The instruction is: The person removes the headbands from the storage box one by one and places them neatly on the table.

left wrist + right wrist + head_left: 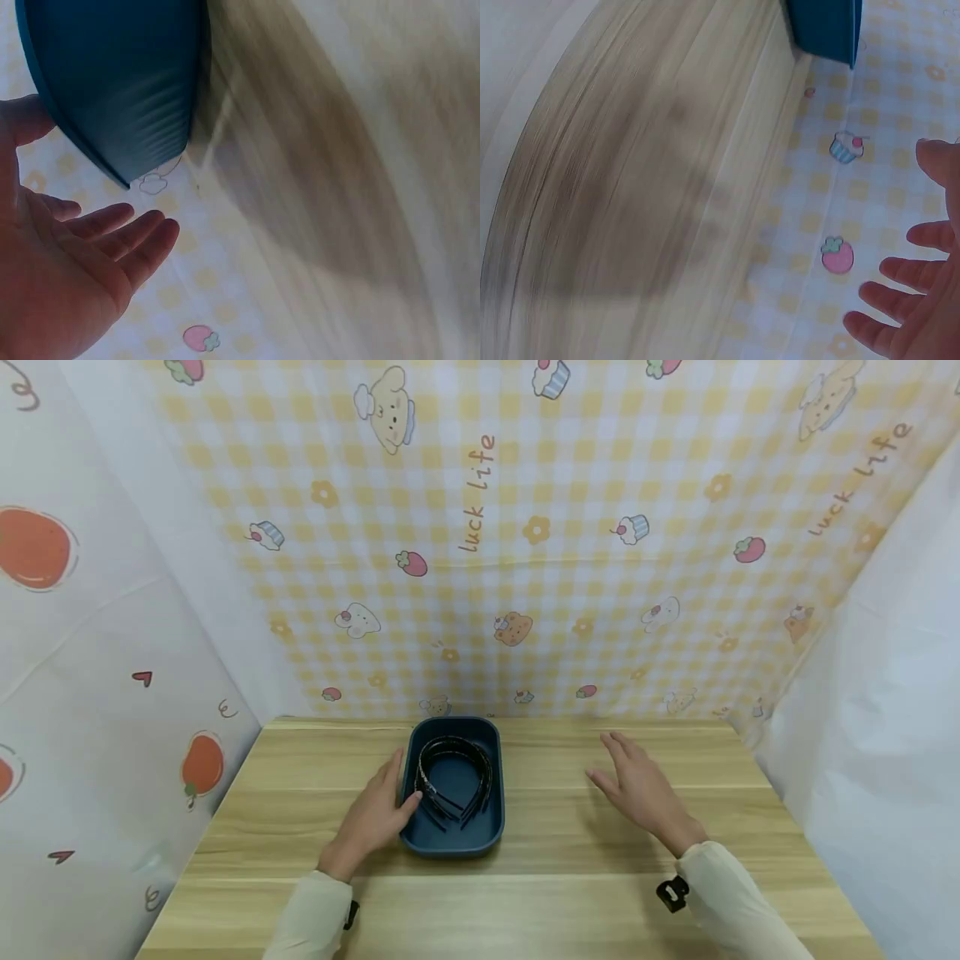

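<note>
Several black headbands (486, 777) lie stacked together in a dark blue rectangular plastic bin (450, 845), their ends toward the near side. My left hand (377, 810) is at the bin's left side, its thumb reaching over the rim and its fingers loosely extended outside the wall. The left wrist view shows the bin's ribbed outer wall (142, 112) close to the thumb, with the palm apart from it. Off to the right, my right hand (637, 787) hovers above the table with fingers spread, holding nothing.
The bin stands on a light wood-grain table (570, 902), close to its back edge. Behind hangs a yellow checked curtain (562, 593) with cartoon prints. White sheets close off the left (97, 693) and right (877, 693) sides.
</note>
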The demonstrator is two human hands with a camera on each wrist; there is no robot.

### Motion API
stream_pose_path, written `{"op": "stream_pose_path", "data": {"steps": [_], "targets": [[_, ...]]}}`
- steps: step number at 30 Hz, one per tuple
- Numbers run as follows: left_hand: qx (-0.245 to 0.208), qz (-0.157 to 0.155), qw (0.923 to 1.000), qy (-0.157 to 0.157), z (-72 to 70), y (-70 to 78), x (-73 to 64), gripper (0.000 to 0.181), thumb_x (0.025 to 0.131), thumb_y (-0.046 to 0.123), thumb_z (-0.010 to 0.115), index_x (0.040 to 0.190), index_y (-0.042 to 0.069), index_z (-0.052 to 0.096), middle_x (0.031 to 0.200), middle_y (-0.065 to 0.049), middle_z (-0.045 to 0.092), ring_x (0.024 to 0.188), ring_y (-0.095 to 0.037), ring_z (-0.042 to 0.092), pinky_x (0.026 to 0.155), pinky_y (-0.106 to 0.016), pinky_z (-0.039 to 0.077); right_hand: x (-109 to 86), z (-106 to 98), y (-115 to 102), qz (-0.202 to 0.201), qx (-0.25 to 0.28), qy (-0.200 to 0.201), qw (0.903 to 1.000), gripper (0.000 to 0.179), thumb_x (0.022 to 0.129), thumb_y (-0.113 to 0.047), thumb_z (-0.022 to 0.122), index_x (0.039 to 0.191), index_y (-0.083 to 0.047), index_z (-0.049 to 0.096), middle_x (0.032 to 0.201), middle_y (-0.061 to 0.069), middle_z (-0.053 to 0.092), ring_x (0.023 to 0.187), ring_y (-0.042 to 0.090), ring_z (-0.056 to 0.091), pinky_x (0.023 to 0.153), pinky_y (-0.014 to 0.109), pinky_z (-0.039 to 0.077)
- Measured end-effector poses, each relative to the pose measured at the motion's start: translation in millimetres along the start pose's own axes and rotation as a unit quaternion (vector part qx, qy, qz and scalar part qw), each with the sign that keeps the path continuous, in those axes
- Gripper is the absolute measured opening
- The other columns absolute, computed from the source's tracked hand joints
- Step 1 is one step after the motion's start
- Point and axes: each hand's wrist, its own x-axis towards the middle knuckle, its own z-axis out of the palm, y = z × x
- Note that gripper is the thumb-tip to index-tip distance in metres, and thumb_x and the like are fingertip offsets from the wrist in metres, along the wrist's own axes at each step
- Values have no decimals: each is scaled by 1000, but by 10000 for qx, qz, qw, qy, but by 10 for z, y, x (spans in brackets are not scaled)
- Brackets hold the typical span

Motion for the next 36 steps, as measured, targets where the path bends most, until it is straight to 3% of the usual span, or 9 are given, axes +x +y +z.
{"op": "stream_pose_path", "data": {"steps": [7, 15, 22, 26, 30, 36], "targets": [[-720, -423, 9965, -91, 93, 1, 51, 83, 99, 28, 58, 160, 7, 5, 157, -28, 27, 142, -45, 32, 111, -59, 30, 123, 131, -131, 299, 793, -228, 9961, 66, 101, -38, 55, 149, 3, 36, 153, 26, 34, 137, 46, 37, 105, 63, 36], [-1419, -507, 9886, 11, 208, 66, 114, 77, 99, 17, 57, 158, 1, 10, 149, -24, 43, 132, -38, 49, 108, -54, 37, 171, 225, -270, 375, 1596, -213, 9862, 59, 100, -30, 58, 145, 5, 42, 147, 27, 43, 128, 46, 48, 99, 59, 44], [-1528, -726, 9852, 286, 301, 110, 144, 67, 100, 15, 53, 155, -6, 20, 152, -28, 37, 140, -41, 36, 112, -55, 32, 292, 313, -417, 325, 2081, -269, 9772, 55, 101, -28, 57, 142, 5, 46, 143, 26, 48, 121, 43, 55, 95, 55, 48], [-1568, -793, 9831, 509, 345, 132, 162, 63, 99, 14, 52, 152, -8, 26, 151, -29, 38, 139, -42, 38, 111, -55, 34, 360, 368, -522, 404, 2445, -388, 9680, 53, 101, -26, 58, 143, 4, 47, 141, 25, 51, 120, 42, 57, 95, 54, 49], [-1608, -949, 9790, 816, 390, 119, 174, 59, 99, 12, 51, 151, -6, 32, 146, -29, 45, 132, -41, 47, 105, -54, 40, 438, 418, -659, 592, 2926, -628, 9523, 51, 100, -27, 59, 143, 0, 49, 139, 22, 55, 119, 37, 59, 93, 49, 52], [-1580, -1104, 9720, 1345, 435, 74, 166, 52, 97, 8, 48, 147, -4, 41, 133, -28, 58, 102, -34, 63, 88, -49, 50, 567, 466, -908, 809, 3469, -993, 9291, 47, 100, -20, 59, 142, -1, 52, 135, 18, 58, 117, 33, 61, 89, 43, 54]]}}
